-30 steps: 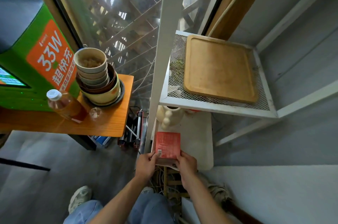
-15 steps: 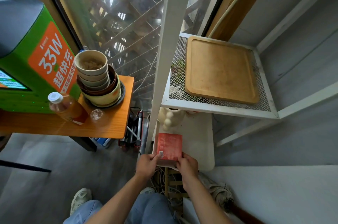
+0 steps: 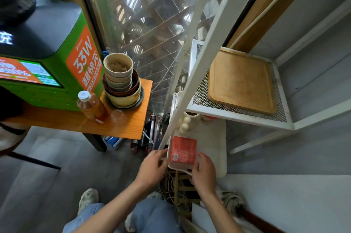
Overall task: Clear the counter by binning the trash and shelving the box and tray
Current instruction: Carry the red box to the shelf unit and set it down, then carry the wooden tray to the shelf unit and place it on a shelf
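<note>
**On the lower shelf: box between my two hands**

Below the mesh shelf, a red box lies flat on the white lower shelf, near its front edge, barcode corner toward me. My left hand sits just left of the box, fingers loosely spread and reaching toward its left edge; whether the fingertips touch it I cannot tell, since the hand is blurred. My right hand is at the box's near right corner, fingers curled against the shelf's front edge, thumb beside the box; I cannot tell whether it grips anything. Neither hand is clamped around the box.

Behind the box, on the same shelf, stands a cream jug, partly hidden by the mesh shelf. On the mesh shelf above lies a wooden tray, flat, filling most of it. A white post of the rack crosses the view diagonally.

To the left is an orange table. It carries a green kiosk, a stack of bowls just beside the kiosk, a capped bottle in front of the stack, and a clear cup near the bottle. My jeans and one shoe show at the bottom, over a grey floor.
</note>
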